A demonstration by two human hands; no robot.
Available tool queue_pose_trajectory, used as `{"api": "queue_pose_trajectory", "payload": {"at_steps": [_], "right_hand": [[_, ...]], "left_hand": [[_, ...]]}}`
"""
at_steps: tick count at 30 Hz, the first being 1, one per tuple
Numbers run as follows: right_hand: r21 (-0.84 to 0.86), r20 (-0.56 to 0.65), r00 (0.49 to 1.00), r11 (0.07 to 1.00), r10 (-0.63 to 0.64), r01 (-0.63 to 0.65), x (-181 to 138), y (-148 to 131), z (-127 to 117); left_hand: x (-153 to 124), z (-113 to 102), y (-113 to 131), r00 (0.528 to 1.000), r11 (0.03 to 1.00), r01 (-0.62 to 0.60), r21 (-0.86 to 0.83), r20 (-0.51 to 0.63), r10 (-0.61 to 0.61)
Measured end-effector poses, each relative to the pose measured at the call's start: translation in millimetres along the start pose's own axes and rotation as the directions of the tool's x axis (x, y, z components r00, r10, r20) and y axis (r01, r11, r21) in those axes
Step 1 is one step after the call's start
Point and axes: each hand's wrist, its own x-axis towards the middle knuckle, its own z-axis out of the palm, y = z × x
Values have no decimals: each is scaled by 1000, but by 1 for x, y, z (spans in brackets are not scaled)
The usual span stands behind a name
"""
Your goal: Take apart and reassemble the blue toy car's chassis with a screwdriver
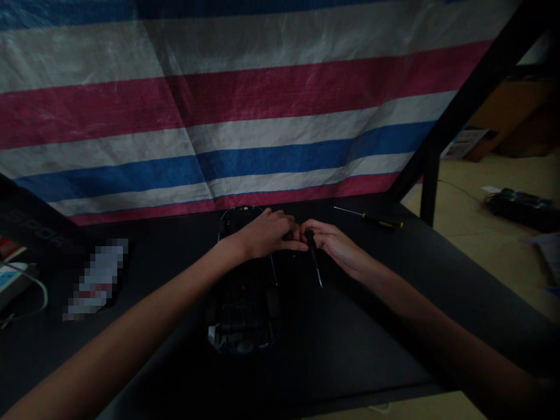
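Note:
A dark toy car (242,321) lies on the black table, one wheel (273,301) showing at its near right; dim light hides most of its details. My left hand (273,232) reaches across the car's far part, its fingers curled and the thumb stretched toward my right hand. Something dark shows between those fingers, too dim to name. My right hand (326,240) is closed around a screwdriver (314,256) with a black handle, its metal tip pointing down toward me. The fingertips of both hands meet just right of the car.
Another screwdriver (380,222), black and yellow, lies at the far right of the table (371,350). A pixelated object (98,280) is at the left, near a white device with a cable (17,283). Behind hangs a striped plastic sheet (262,93), with a black frame post (429,189) at right.

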Motion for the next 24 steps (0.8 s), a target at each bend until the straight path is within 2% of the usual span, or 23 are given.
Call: {"api": "queue_pose_trajectory", "payload": {"at_steps": [3,6,7,9,11,12,13,14,16,17,20,22,24], "right_hand": [[-32,-47,999,999,-12,11,0,-2,-1],[-50,-93,995,998,-31,27,2,-2,-2],[-55,-105,994,998,-38,32,2,-2,-2],[-68,-125,991,997,-55,46,3,-1,-1],[-87,-136,988,995,-70,58,4,-1,-1],[-96,-139,987,994,-74,61,5,-1,-1],[-104,-142,987,993,-76,61,5,-1,-1],[-111,-143,987,992,-75,59,5,0,-1],[-118,-142,988,992,-67,51,4,0,-1],[-119,-140,988,992,-61,45,3,0,-1],[-113,-133,990,993,-43,28,0,0,-2],[-111,-128,991,994,-40,25,-2,0,-3],[-115,-119,992,993,-39,25,-3,1,-4]], "left_hand": [[-11,-2,-4,997,999,21,-25,-67,-23],[-33,-8,-13,973,993,64,-94,-214,-83],[-43,-10,-17,951,989,90,-115,-285,-119],[-66,-8,-27,872,967,189,-171,-423,-246],[-87,1,-41,746,918,279,-282,-537,-392],[-96,8,-49,710,883,292,-367,-536,-457],[-103,16,-57,697,842,286,-457,-504,-510],[-109,25,-64,700,800,279,-531,-457,-548],[-117,40,-74,739,693,261,-672,-323,-591],[-119,46,-77,746,615,221,-757,-275,-607],[-125,53,-77,809,311,63,-948,-134,-573],[-129,53,-73,823,145,-25,-989,-103,-559],[-132,52,-70,828,50,-73,-996,-89,-554]]}}
